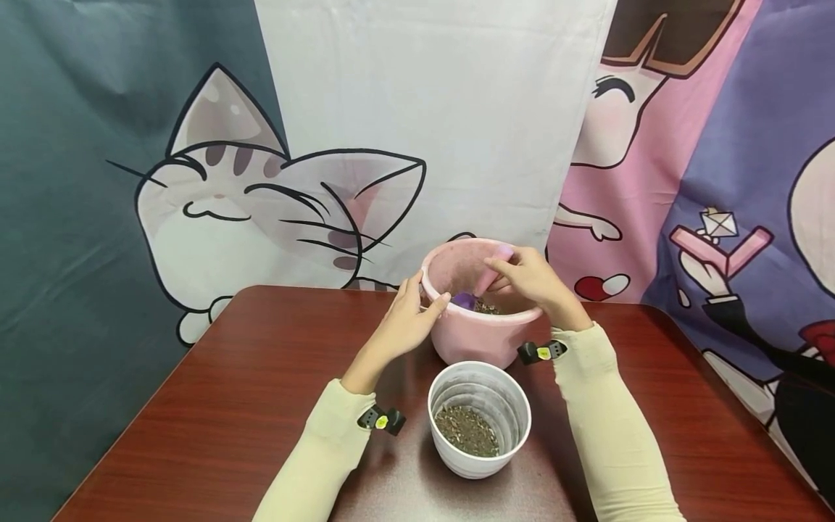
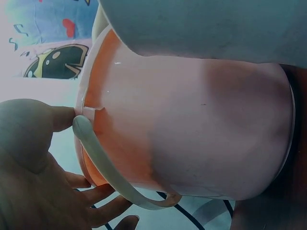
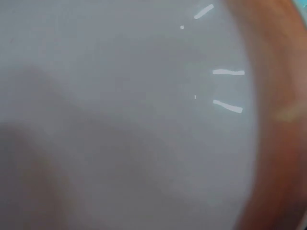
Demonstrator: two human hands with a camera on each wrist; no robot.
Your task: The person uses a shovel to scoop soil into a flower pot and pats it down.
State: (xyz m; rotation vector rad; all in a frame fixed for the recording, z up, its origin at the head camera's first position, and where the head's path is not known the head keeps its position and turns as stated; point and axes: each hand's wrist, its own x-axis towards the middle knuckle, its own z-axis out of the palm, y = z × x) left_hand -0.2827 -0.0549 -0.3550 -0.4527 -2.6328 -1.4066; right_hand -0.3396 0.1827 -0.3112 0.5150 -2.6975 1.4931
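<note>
Near the table's far edge [image 1: 313,293], the right hand [image 1: 531,275] aptly pinches a probably light, stiff scoop's handle [image 1: 485,281]; the left hand [image 1: 409,317], unclenched, touches a bucket [image 1: 479,341].

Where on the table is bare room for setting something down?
Bare table: left of the left sleeve and right of the right sleeve, out to the edges. Crowded: the middle, with pink bucket, white pot, left hand, right hand.
</note>
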